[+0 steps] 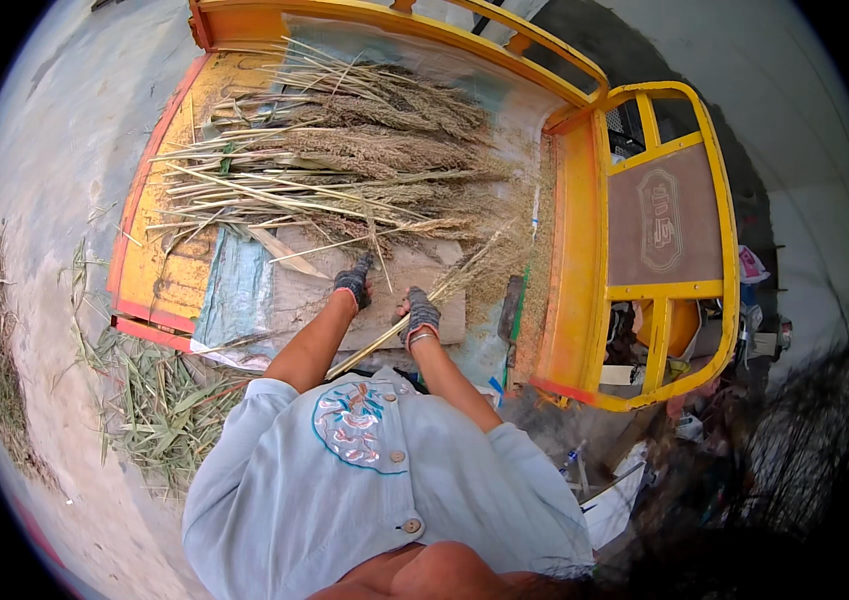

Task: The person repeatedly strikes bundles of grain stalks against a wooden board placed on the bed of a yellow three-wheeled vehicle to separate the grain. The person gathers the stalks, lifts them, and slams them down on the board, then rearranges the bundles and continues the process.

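Observation:
My right hand (pixel 420 314), in a dark fingerless glove, is closed round a few pale broomcorn stalks (pixel 370 348). Their seed heads (pixel 475 268) fan out to the upper right, and the cut ends reach back toward my waist. My left hand (pixel 354 281), gloved the same way, is over a wooden board (pixel 315 285), its thumb apart from its fingers. Just beyond its fingertips lie the near stalks of a large pile of broomcorn (pixel 345 160). Whether those fingertips touch a stalk is hard to make out.
The pile lies in a yellow cart bed (pixel 160 230) lined with blue-white sheeting (pixel 235 290). A yellow railing with a brown panel (pixel 665 215) borders the right side. Stripped green leaves (pixel 170 410) litter the floor at left. Assorted clutter (pixel 615 490) is at lower right.

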The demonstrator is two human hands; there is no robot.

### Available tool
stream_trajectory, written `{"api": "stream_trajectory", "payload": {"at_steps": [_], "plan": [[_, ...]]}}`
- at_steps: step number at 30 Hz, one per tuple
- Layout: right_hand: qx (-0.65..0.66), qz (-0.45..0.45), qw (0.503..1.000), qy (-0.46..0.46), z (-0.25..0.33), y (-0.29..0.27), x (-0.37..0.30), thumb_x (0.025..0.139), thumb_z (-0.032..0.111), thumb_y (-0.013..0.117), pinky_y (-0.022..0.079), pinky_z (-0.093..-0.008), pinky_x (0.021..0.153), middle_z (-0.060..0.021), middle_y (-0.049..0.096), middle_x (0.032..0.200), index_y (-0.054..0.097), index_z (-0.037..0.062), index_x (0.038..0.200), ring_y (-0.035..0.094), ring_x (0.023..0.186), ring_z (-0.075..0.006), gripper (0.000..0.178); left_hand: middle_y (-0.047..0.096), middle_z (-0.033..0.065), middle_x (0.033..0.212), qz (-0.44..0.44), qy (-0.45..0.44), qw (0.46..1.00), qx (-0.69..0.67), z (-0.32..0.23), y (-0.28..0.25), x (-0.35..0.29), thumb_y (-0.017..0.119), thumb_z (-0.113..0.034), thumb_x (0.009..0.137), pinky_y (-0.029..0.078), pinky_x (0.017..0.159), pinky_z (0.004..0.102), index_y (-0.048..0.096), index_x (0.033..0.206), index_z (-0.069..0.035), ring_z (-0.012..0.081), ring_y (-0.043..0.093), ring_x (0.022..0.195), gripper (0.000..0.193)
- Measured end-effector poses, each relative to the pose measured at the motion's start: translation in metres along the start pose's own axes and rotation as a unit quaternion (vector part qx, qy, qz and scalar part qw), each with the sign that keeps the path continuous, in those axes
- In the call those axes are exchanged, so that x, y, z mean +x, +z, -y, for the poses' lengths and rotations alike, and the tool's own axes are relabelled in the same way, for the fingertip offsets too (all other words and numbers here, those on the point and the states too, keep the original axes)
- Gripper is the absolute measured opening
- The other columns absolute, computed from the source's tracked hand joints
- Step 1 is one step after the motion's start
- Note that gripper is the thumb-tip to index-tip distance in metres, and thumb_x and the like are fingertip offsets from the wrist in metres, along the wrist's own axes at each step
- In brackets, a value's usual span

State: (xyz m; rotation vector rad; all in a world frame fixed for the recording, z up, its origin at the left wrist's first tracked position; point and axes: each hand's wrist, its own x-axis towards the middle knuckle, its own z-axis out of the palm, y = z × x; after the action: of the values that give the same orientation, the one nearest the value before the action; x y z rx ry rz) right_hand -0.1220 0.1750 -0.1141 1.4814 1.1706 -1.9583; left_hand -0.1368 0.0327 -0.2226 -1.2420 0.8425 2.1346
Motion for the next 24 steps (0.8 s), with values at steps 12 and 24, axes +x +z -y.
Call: {"api": "stream_trajectory", "payload": {"at_steps": [12,24], "plan": [[-0.484,0.066,0.866,-0.107,-0.008,0.06,0.157,0.078,0.023,0.052,0.04,-0.0361,0.048,-0.0077,0.06,0.064,0.061,0.0055,0.081,0.051,0.05,-0.0211,0.02,0.059,0.0096,0.076,-0.014,0.194,0.952,0.238,0.038,0.013,-0.015,0.055,-0.031,0.083,0.043,0.05,0.0321,0.059,0.091,-0.007,0.0185,0.054,0.061,0.026],[-0.312,0.052,0.948,0.022,-0.026,0.049,0.131,0.074,0.024,0.058,0.039,-0.0288,0.041,-0.0066,0.055,0.058,0.056,0.0051,0.068,0.048,0.044,-0.0156,0.02,0.062,0.0162,0.084,-0.255,0.447,0.721,0.464,0.029,-0.005,-0.098,0.061,-0.021,0.076,0.046,0.07,0.0344,0.062,0.087,-0.002,0.0297,0.06,0.077,0.022]]}}
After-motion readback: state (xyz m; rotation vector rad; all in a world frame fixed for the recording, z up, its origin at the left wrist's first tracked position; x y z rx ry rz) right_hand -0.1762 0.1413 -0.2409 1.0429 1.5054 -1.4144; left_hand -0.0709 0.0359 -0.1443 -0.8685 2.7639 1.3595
